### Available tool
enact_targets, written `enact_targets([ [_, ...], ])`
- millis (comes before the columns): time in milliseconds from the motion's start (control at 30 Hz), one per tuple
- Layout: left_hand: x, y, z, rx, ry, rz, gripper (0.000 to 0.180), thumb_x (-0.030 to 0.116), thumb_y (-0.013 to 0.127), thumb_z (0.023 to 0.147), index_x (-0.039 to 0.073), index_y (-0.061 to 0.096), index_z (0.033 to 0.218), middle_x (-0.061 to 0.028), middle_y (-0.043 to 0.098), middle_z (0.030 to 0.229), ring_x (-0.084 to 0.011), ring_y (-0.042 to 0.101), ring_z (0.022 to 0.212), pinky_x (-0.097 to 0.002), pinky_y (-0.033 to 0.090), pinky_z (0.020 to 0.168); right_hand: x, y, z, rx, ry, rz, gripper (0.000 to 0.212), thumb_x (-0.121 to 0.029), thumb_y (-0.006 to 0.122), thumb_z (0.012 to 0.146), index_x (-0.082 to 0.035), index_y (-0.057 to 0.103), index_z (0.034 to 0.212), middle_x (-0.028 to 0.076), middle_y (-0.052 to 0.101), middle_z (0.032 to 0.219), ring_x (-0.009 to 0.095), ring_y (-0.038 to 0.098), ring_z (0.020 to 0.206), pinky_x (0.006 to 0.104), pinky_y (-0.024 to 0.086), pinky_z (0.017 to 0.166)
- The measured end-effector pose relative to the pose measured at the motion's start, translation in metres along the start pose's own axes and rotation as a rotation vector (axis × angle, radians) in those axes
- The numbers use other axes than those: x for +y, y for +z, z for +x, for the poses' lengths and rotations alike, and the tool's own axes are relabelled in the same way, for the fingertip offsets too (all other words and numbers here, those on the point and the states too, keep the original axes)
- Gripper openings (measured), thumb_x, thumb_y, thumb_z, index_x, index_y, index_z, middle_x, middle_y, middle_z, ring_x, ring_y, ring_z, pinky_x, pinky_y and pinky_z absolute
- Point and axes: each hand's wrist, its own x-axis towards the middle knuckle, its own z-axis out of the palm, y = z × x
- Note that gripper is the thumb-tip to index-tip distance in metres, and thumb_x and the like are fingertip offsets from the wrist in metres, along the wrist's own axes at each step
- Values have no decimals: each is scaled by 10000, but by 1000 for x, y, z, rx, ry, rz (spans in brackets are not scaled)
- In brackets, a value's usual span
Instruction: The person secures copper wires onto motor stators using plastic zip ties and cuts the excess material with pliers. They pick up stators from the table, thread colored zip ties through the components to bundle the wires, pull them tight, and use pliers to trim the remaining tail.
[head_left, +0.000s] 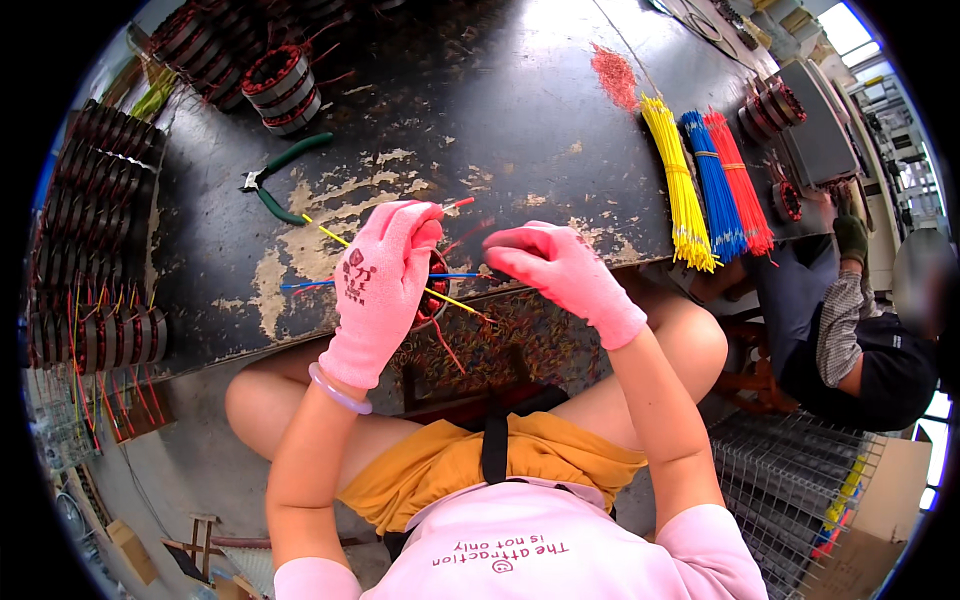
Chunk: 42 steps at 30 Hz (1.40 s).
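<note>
My left hand [385, 285], in a pink glove, is closed, with the tip of a red wire [460, 203] sticking out past its fingertips. Partly hidden behind it is a wound motor stator [434, 295] at the table's near edge. Blue wire [458, 275] and yellow wire [455, 301] cross the stator, and their other ends come out left of the glove. To the right, my gloved right hand [565, 268] has its thumb and fingers drawn together near the blue wire's end. A blurred red strand lies close to those fingertips; whether they hold it is unclear.
Green-handled pliers [288, 170] lie beyond my left hand. Bundled yellow [680, 185], blue [715, 185] and red wires [738, 185] lie at right. Stators [282, 88] stand at back left, with stacked rows [95, 220] at far left. A co-worker [850, 340] sits right.
</note>
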Motion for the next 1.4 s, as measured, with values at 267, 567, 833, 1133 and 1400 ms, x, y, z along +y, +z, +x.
enact_targets([
  [267,6,4,-11,17,30,302,385,-19,690,822,77,679,1196,-117,590,1074,-311,641,960,-401,537,803,0,37,29,-46,-77,292,224,-89,704,933,37,726,1117,28,734,964,55,616,870,244,517,796],
  [567,-3,15,-9,-53,24,151,219,50,670,898,89,656,1113,-104,584,956,-323,654,847,-434,519,706,-4,25,2,334,-349,-127,135,-32,720,887,-42,757,1016,55,676,885,141,618,755,289,499,675],
  [833,4,-3,-2,-215,72,187,152,74,683,884,92,638,1029,-100,580,973,-314,643,902,-422,525,754,-5,16,10,286,-528,-169,144,-5,698,897,-47,718,1032,61,710,940,141,643,786,283,525,720],
  [1133,23,-13,7,-312,142,385,150,66,661,886,53,643,1035,-110,601,1065,-330,631,1001,-425,517,844,-21,6,11,54,-246,52,139,-58,659,950,-2,697,1072,60,731,899,92,638,786,271,529,725],
  [1400,13,12,-10,-125,83,170,138,121,750,857,72,675,962,-86,636,970,-309,640,926,-407,525,789,-22,-4,23,-104,-54,132,155,-91,672,961,1,684,1085,-15,698,909,41,572,768,228,468,648],
])
